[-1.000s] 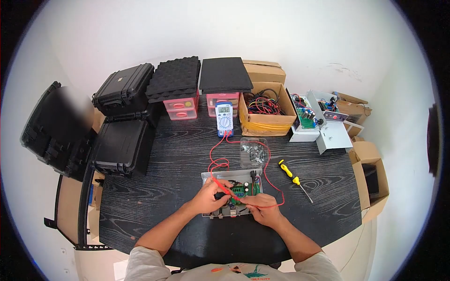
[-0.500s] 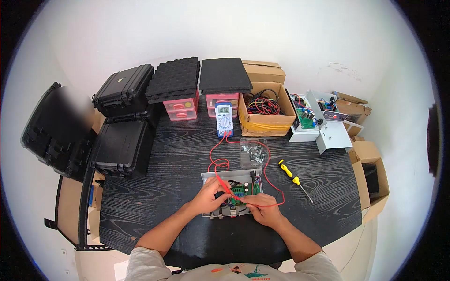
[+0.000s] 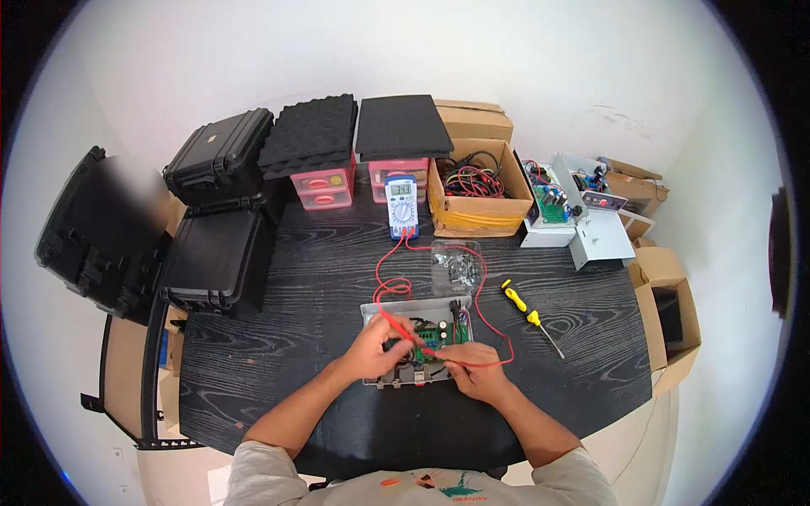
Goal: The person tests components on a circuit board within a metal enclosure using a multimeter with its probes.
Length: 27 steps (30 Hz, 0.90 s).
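Observation:
My left hand (image 3: 378, 349) is closed around a red test probe (image 3: 396, 325), angled down toward the green circuit board (image 3: 454, 332). From the other side my right hand (image 3: 477, 371) pinches a second red probe (image 3: 434, 352), its tip end over the same board. Whether the tips touch the board is too small to tell. The board sits inside an open grey metal case (image 3: 371, 314) in front of me. Red leads run from the probes to a blue and white multimeter (image 3: 402, 208), which stands behind with digits on its display.
A clear tray of small screws (image 3: 456, 268) lies behind the case, a yellow screwdriver (image 3: 525, 308) to its right. Farther back are a cardboard box of cables (image 3: 481, 221), pink drawers (image 3: 327, 199) and opened electronics units (image 3: 550, 238). Black hard cases (image 3: 215, 257) stand at left.
The multimeter's display has changed from about 1058 to about 343. Both hands keep their grip on the probes, with only slight shifts. The whole view has moved slightly.

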{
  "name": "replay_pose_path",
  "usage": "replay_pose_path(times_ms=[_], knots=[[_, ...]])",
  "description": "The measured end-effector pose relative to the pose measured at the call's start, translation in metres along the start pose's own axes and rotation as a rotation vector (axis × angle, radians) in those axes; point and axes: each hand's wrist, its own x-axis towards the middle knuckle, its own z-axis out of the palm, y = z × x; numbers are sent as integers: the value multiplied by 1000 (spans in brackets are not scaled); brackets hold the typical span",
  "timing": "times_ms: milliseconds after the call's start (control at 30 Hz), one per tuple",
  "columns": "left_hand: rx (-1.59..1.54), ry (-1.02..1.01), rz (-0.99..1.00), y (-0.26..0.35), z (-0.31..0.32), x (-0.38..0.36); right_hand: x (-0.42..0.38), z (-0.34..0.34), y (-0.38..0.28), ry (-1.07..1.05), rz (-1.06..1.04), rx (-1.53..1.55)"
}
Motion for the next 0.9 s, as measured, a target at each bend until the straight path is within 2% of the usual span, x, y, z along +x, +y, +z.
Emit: replay_pose_path(times_ms=[67,100,200,500,900], knots=[[-150,77,-29,0,2,6,-3,2,4,23,11,4],[115,53,107,0,-4,11,-3,2,6,34,13,5],[229,22,172,15,-5,14,-4,1,3,10,99,34],[286,3,325,17,-6,19,3,-2,-2,-50,63,23],[313,-21,333,19,-7,19,4,-3,-2,-116,91,-23]])
